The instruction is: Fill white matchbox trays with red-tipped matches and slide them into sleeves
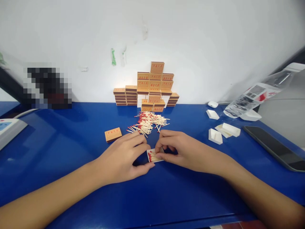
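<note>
A small white matchbox tray filled with red-tipped matches rests on the blue table between my hands. My left hand grips the tray's left end, with thumb at the near corner and index finger at the far corner. Over the tray's right part, the pinched fingers of my right hand are on the matches and hide some of them. Just beyond lies a loose heap of matches. A closed yellow matchbox lies flat beside my left hand's fingers.
Matchboxes are stacked against the white wall. At right are empty white trays, a dark phone, a leaning water bottle and a small white case. A white device stands at far left.
</note>
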Demonstrator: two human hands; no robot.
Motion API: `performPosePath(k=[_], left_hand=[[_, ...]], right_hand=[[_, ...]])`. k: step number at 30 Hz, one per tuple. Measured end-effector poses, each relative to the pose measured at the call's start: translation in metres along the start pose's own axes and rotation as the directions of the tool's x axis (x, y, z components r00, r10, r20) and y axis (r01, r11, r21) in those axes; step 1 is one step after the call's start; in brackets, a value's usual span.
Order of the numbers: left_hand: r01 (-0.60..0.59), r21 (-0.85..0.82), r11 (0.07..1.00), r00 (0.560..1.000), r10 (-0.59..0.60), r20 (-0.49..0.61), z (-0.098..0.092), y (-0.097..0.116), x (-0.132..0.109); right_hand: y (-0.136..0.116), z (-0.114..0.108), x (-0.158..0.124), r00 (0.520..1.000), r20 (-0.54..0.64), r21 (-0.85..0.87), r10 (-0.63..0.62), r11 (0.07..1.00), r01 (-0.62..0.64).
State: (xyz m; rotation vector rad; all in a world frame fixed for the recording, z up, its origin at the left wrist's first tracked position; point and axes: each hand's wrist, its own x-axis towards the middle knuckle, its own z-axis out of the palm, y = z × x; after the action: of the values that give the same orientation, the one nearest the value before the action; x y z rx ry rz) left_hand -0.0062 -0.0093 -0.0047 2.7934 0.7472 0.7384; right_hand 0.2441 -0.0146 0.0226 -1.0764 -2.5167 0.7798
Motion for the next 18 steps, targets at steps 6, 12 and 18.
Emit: performPosePath(k=[6,12,18], left_hand=[[0.007,0.017,1.0,1.0,-0.007,-0.007,0.001,-0.001,-0.001],[0.023,0.047,0.999,1.0,-0.022,-0.019,0.002,-0.002,-0.002],[0.018,0.041,0.999,1.0,-0.017,-0.02,0.002,-0.002,-0.002]], right_hand=[[0.007,-0.001,0.005,0.996,-0.088,0.028,0.013,1.0,-0.011],[0.039,-0.002,0.02,0.93,-0.365,-0.138,0.049,0.985,-0.106],[0.043,0.006,0.037,0.88,-0.436,-0.162,0.189,0.945,-0.283]])
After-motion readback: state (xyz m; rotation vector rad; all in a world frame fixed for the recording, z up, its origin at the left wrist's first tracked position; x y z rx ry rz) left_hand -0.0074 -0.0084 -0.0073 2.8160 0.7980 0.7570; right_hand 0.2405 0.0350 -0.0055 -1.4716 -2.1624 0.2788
